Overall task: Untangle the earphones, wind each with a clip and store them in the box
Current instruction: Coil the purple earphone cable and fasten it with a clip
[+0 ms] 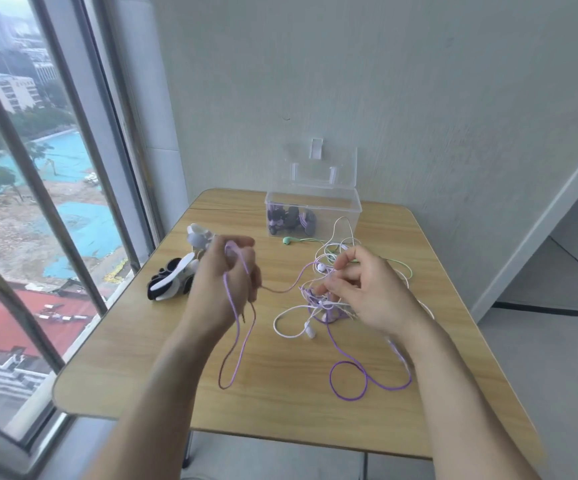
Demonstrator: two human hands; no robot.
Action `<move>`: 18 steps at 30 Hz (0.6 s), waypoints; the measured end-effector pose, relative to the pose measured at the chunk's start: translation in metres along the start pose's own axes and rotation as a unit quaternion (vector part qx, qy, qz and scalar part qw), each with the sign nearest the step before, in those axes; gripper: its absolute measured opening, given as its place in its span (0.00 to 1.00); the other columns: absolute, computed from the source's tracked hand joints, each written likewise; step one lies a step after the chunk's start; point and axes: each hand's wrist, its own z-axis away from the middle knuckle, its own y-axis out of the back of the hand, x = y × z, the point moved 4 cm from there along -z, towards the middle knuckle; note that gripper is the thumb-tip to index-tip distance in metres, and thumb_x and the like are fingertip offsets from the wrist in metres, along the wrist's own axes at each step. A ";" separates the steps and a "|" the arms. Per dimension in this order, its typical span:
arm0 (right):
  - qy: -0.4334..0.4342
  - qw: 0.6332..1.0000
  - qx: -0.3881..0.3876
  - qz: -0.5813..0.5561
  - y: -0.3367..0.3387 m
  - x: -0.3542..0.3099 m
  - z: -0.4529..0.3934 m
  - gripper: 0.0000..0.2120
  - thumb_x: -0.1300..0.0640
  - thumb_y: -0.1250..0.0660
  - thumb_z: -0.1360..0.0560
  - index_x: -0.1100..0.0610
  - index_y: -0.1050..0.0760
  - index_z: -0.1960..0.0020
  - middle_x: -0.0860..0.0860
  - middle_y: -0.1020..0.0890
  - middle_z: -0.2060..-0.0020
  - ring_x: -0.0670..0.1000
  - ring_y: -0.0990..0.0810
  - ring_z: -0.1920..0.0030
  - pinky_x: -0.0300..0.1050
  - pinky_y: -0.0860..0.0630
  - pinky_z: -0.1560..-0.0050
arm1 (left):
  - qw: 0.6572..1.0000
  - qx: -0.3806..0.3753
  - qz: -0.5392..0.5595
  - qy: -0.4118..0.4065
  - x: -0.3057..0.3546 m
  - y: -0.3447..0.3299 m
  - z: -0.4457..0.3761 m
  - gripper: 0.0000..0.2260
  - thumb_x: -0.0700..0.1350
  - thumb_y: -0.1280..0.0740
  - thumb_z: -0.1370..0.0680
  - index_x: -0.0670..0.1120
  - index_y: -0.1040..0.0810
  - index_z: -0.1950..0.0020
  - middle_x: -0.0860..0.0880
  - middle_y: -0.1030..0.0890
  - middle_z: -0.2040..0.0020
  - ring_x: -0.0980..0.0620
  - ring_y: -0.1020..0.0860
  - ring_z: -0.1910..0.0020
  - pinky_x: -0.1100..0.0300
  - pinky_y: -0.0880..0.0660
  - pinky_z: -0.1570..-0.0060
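Left hand has its fingers curled round the light purple earphone cord, a loop of it hanging down to the worktop. Right hand pinches into the tangle of white, purple and green cords mid-worktop; which strand it holds, cannot tell.

Risks — the purple strand runs taut between the two hands, so pulling it harder would likely cinch the knot rather than free it. A lift of the tangle could drag the green earphone and the white loop along, maybe catching the open clear box just behind. The dark purple loop lies near the front edge and could slip off if tugged.

Room — clips sit at the left near the window-side edge, close to the left hand; an elbow sweep could knock them off. Bare worktop lies front-left of the loops, good for laying out a freed cord. Wall is close behind the box.
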 end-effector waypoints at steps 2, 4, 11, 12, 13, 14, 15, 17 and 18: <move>0.020 1.000 0.000 -0.019 -0.006 -0.008 0.001 0.10 0.58 0.27 0.24 0.54 0.27 0.47 0.45 0.13 0.60 0.42 0.21 0.66 0.34 0.27 0.63 | 0.993 -0.100 -0.064 -0.005 0.002 -0.013 0.007 0.06 0.45 0.38 0.17 0.46 0.25 0.43 0.49 0.27 0.73 0.53 0.30 0.75 0.64 0.32 0.71; 0.045 0.999 0.002 -0.016 -0.010 -0.012 0.004 0.07 0.56 0.26 0.24 0.53 0.20 0.47 0.44 0.12 0.59 0.40 0.18 0.63 0.35 0.26 0.59 | 0.978 -0.187 -0.093 -0.004 0.002 -0.028 0.016 0.09 0.52 0.35 0.19 0.51 0.24 0.41 0.51 0.27 0.74 0.54 0.31 0.75 0.64 0.32 0.71; 0.087 0.990 -0.036 -0.103 -0.017 -0.017 0.007 0.09 0.66 0.32 0.22 0.54 0.17 0.51 0.53 0.12 0.56 0.52 0.14 0.56 0.47 0.18 0.52 | 0.970 -0.182 -0.151 -0.057 0.000 -0.038 0.015 0.12 0.53 0.31 0.21 0.48 0.20 0.61 0.51 0.25 0.77 0.55 0.30 0.76 0.63 0.34 0.73; 0.074 0.990 -0.039 -0.112 -0.017 -0.014 0.006 0.07 0.65 0.31 0.22 0.55 0.17 0.49 0.54 0.12 0.57 0.51 0.15 0.59 0.46 0.19 0.53 | 0.967 -0.183 -0.172 -0.051 -0.002 -0.037 0.015 0.14 0.52 0.31 0.21 0.46 0.20 0.62 0.50 0.23 0.76 0.55 0.29 0.76 0.63 0.33 0.73; 0.059 0.991 -0.038 -0.116 -0.016 -0.010 0.006 0.06 0.64 0.30 0.22 0.56 0.19 0.48 0.55 0.12 0.57 0.51 0.16 0.60 0.48 0.18 0.54 | 0.962 -0.191 -0.190 -0.045 -0.002 -0.038 0.015 0.15 0.51 0.32 0.20 0.44 0.19 0.62 0.50 0.21 0.76 0.56 0.28 0.76 0.63 0.32 0.73; 0.043 0.992 -0.033 -0.118 -0.017 -0.005 0.005 0.07 0.63 0.29 0.22 0.56 0.21 0.46 0.55 0.12 0.58 0.53 0.15 0.60 0.52 0.17 0.52 | 0.957 -0.199 -0.205 -0.042 -0.003 -0.039 0.016 0.16 0.51 0.33 0.19 0.44 0.18 0.62 0.50 0.20 0.75 0.57 0.27 0.76 0.64 0.32 0.72; 0.030 0.993 -0.024 -0.115 -0.017 -0.002 0.005 0.09 0.61 0.28 0.23 0.55 0.23 0.44 0.55 0.12 0.58 0.56 0.14 0.59 0.55 0.17 0.51 | 0.955 -0.199 -0.216 -0.039 -0.003 -0.039 0.017 0.16 0.51 0.34 0.19 0.44 0.17 0.62 0.51 0.19 0.74 0.57 0.26 0.76 0.64 0.31 0.72; -0.001 0.993 0.005 -0.122 -0.016 0.003 0.005 0.14 0.55 0.26 0.25 0.55 0.26 0.43 0.55 0.13 0.59 0.56 0.13 0.59 0.53 0.17 0.52 | 0.959 -0.172 -0.221 -0.040 -0.002 -0.036 0.017 0.17 0.51 0.35 0.18 0.45 0.17 0.62 0.51 0.18 0.73 0.59 0.28 0.77 0.65 0.31 0.72; -0.020 0.990 0.012 -0.136 -0.016 0.005 0.005 0.16 0.53 0.26 0.25 0.55 0.27 0.43 0.54 0.12 0.59 0.54 0.13 0.59 0.50 0.19 0.54 | 0.965 -0.147 -0.213 -0.040 -0.002 -0.033 0.016 0.16 0.51 0.35 0.18 0.45 0.16 0.61 0.51 0.18 0.73 0.59 0.28 0.77 0.65 0.31 0.72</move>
